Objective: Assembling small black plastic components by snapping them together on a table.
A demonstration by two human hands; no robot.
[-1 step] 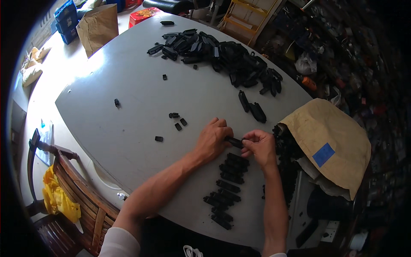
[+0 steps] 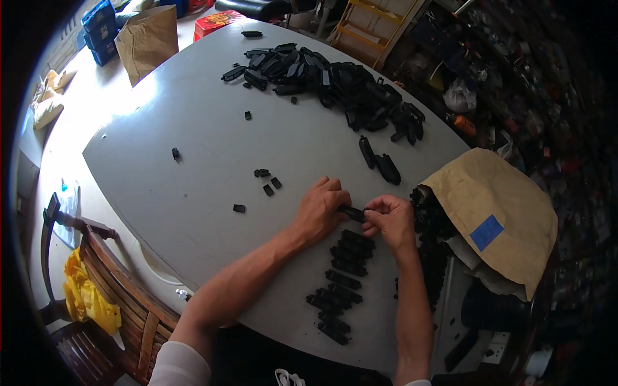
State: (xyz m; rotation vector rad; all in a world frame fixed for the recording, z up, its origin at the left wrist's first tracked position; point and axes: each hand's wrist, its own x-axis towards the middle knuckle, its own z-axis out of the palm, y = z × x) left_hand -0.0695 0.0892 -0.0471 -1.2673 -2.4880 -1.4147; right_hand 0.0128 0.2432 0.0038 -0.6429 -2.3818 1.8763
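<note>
My left hand (image 2: 324, 204) and my right hand (image 2: 391, 222) meet over the table, both closed on one elongated black plastic part (image 2: 351, 213). The left fingers wrap its left end; the right thumb and fingers pinch its right end. Just below my hands, a column of similar black parts (image 2: 343, 279) lies side by side, running toward the table's near edge. To the left of my left hand are several small black caps (image 2: 268, 190). Two longer black pieces (image 2: 387, 168) lie beyond my right hand. My fingers cover both ends of the held part.
A large heap of black parts (image 2: 335, 80) covers the far side of the grey table (image 2: 206, 257). Right of my right hand, a brown paper bag (image 2: 499, 212) lies with black pieces at its mouth. A wooden chair (image 2: 122, 289) with a yellow bag (image 2: 87, 289) stands at the left.
</note>
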